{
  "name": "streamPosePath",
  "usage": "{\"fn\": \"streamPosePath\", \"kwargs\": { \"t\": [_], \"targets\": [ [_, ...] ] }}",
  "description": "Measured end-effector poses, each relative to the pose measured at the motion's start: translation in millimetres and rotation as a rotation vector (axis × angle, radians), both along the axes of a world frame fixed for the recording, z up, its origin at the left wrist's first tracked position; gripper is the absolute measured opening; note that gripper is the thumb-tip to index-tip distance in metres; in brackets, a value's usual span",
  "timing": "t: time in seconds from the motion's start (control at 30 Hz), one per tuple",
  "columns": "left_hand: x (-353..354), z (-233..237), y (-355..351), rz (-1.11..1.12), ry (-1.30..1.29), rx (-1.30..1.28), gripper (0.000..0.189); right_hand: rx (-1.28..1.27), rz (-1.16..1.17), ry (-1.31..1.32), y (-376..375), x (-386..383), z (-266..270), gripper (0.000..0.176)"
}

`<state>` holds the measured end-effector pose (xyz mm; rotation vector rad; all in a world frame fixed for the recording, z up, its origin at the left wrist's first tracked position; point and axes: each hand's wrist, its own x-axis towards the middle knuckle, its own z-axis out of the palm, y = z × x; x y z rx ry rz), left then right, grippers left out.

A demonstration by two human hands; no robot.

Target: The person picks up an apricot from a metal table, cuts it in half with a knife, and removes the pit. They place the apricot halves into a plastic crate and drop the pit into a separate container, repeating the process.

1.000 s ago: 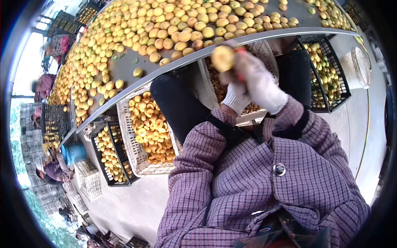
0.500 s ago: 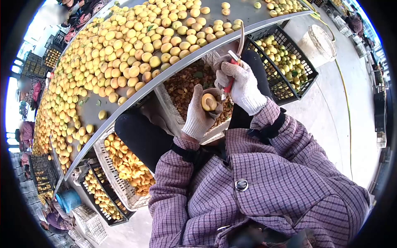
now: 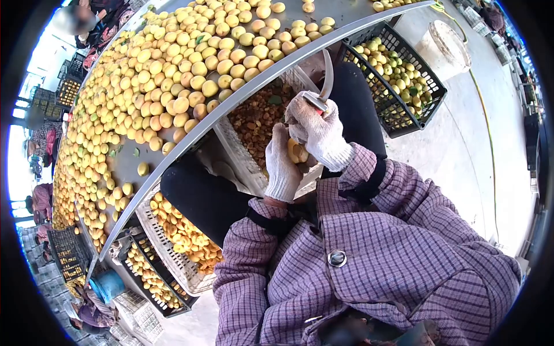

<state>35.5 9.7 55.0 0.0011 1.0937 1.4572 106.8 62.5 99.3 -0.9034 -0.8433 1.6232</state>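
My left hand (image 3: pixel 282 162), in a white knit glove, is closed around a cut apricot (image 3: pixel 296 152) with its pale orange flesh showing. Against it works my right hand (image 3: pixel 321 131), also gloved, with its fingers wrapped round a red-handled tool with a curved metal blade (image 3: pixel 329 75) that points up and away from me. The right fingertips touch or nearly touch the fruit and cover part of it. Below both hands sits a pale crate (image 3: pixel 234 155) filled with brown apricot pits and scraps (image 3: pixel 254 118).
A metal-edged table (image 3: pixel 190 137) heaped with whole apricots (image 3: pixel 173 75) curves ahead. To the left stand a white crate of apricot halves (image 3: pixel 182 233) and a black crate. On the right are a black crate of greenish fruit (image 3: pixel 398 75), a white bucket (image 3: pixel 444 49) and a yellow hose (image 3: pixel 486 127).
My right hand has moved down and left, onto the apricot in my left hand. The dark hollow of the cut fruit, visible before, is now covered or turned away.
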Motion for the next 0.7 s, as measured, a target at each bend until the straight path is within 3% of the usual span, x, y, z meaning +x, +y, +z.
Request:
{"fn": "streamPosePath", "kwargs": {
  "t": [0.1,0.13,0.23,0.33,0.4,0.43,0.57,0.6,0.67,0.7],
  "targets": [
    [-11,-13,-3,-0.053,0.005,0.066,0.053,-0.227,0.149,0.265,18,3,-6,0.026],
    [-15,-15,-7,-0.137,0.002,0.1,0.051,-0.339,0.092,0.276,22,2,-7,0.028],
    [-13,-16,-3,-0.113,-0.022,0.06,0.051,-0.378,0.063,0.231,23,-1,-11,0.032],
    [-15,-20,2,-0.126,-0.047,0.006,0.053,-0.247,0.053,0.171,22,-3,-17,0.027],
    [-13,-23,3,-0.14,-0.147,0.114,0.056,-0.125,-0.035,0.034,16,-8,-18,0.025],
    [-13,-27,4,-0.141,-0.35,0.121,0.058,-0.063,0.011,-0.02,15,-4,-23,0.023],
    [-5,-24,2,-0.185,-0.218,0.205,0.048,0.158,0.061,-0.147,8,-5,-38,0.026],
    [-13,-45,1,-0.181,-0.221,0.202,0.048,0.154,0.065,-0.15,9,-7,-35,0.026],
    [-33,-106,-3,-0.36,-0.644,0.653,0.038,-0.12,0.126,0.072,18,-7,-29,0.029],
    [-9,-29,3,-0.009,-0.26,-0.054,0.036,-0.243,0.134,0.142,21,-8,-24,0.032]
  ]
}}
